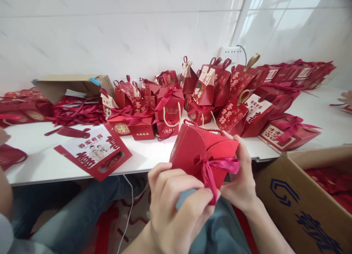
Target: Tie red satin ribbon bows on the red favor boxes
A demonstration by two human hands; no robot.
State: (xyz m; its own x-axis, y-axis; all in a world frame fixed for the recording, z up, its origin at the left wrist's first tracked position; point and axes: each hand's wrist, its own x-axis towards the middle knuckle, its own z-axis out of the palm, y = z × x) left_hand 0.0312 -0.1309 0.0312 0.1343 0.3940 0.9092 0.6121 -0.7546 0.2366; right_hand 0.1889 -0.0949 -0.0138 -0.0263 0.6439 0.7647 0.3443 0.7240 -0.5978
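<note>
A red gift box [189,146] with curved top flaps and a twisted red cord handle is held up in front of me, tilted, over my lap. A magenta ribbon [210,173] passes through its front holes and is knotted there. My left hand [178,206] pinches the hanging ribbon end between thumb and fingers, its other fingers along the box's lower left. My right hand [242,173] grips the box from the right side, fingers behind it. Some of its fingers are hidden by the box.
Many finished red gift boxes [169,103] crowd the white table [145,155]. At left lie a flat-printed red bag [100,149] and a cardboard box [74,85] with ribbons before it. A large carton [291,188] stands at right. A co-worker's legs [79,206] are at lower left.
</note>
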